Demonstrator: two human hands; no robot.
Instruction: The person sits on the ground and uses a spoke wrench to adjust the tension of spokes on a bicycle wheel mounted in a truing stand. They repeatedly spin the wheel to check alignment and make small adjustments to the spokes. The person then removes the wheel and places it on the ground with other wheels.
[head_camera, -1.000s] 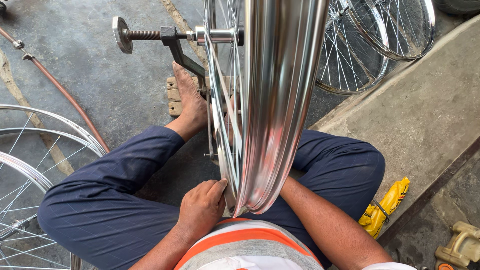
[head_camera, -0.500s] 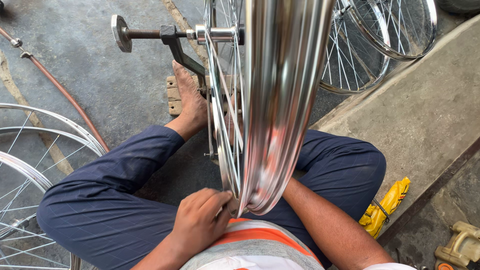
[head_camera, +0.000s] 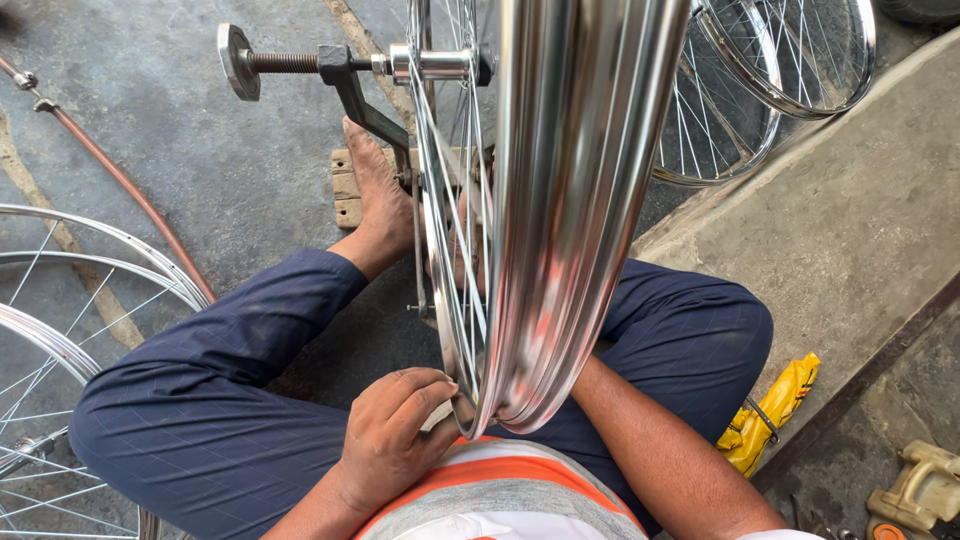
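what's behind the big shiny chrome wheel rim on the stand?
Behind the shiny chrome wheel rim, the right forearm runs in and its hand is hidden. The left hand touches the rim's near edge. A bare foot on a wooden block shows past the spokes.

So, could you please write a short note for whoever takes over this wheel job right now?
Left hand: fingers curled at the near edge of the shiny chrome spoked wheel rim, by the spokes; anything it holds is hidden.
Right hand: hidden behind the rim; only the forearm shows.
The rim stands upright in the dark metal stand with a threaded axle; a bare foot rests on its wooden base.
Done: wheel mounted in the stand.
Left: cannot tell how much spoke work remains.
More spoked wheels lie on the concrete floor to the left, others at upper right.
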